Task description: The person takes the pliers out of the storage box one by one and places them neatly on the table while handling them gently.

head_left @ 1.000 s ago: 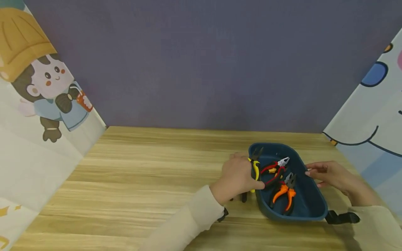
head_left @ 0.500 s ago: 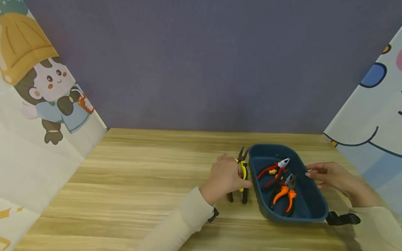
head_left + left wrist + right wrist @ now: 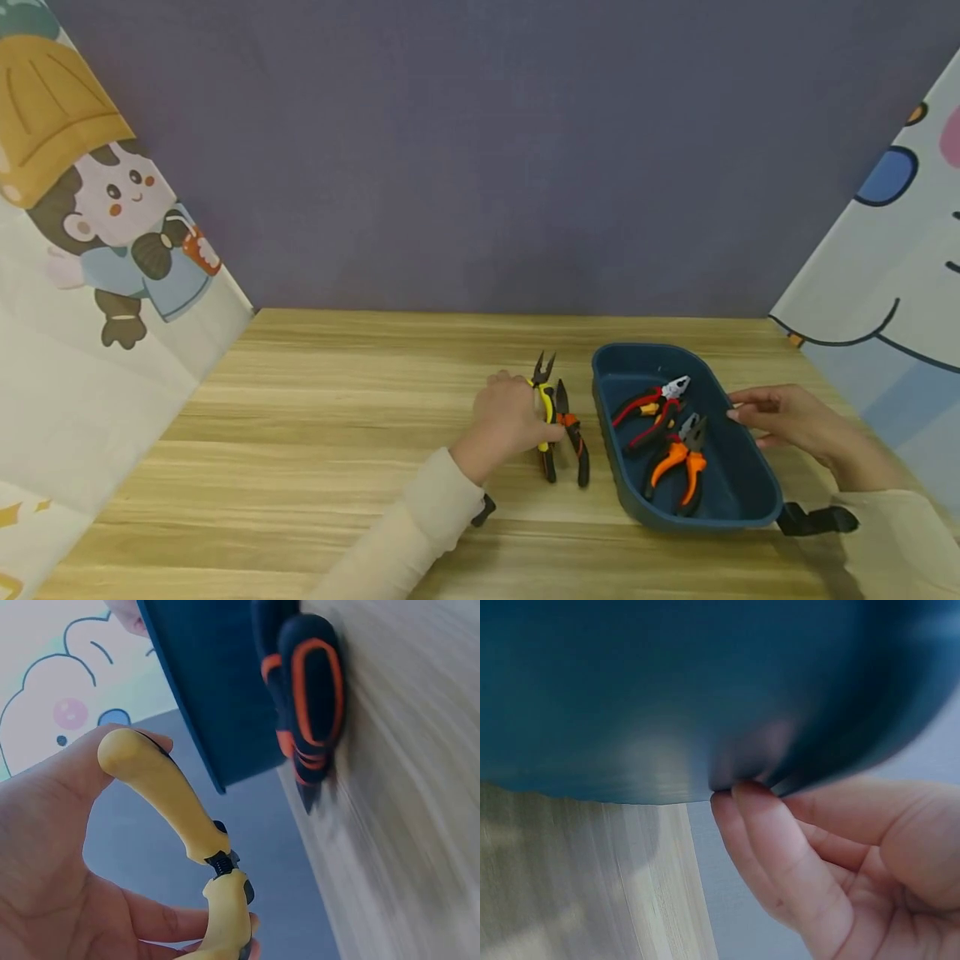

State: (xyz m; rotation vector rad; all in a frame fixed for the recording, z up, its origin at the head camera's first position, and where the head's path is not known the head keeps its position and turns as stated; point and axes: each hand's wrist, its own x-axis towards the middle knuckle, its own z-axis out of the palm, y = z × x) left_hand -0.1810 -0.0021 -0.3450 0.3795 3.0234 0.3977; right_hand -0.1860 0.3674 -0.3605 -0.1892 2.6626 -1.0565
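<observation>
My left hand (image 3: 506,417) holds pliers with yellow-and-black handles (image 3: 545,404), their jaws spread and pointing away from me. In the left wrist view the yellow handles (image 3: 169,799) lie between thumb and fingers. Just right of that hand, pliers with black-and-orange handles (image 3: 578,450) rest on the table; the held pair partly covers them. A dark blue bin (image 3: 738,479) stands farther right, holding red-and-black pliers (image 3: 651,407) and orange-handled pliers (image 3: 686,467). My right hand (image 3: 795,421) touches the bin's outer right side with its fingertips, also seen touching in the right wrist view.
The wooden table (image 3: 322,433) stretches left of the bin. A grey-purple wall (image 3: 487,167) stands behind it, with cartoon-printed panels on both sides. Dark straps (image 3: 816,520) show near the sleeves.
My left hand has moved left, away from the bin, taking the yellow-handled pliers with it. The black-and-orange pliers on the table have come into fuller view. My right hand stays put.
</observation>
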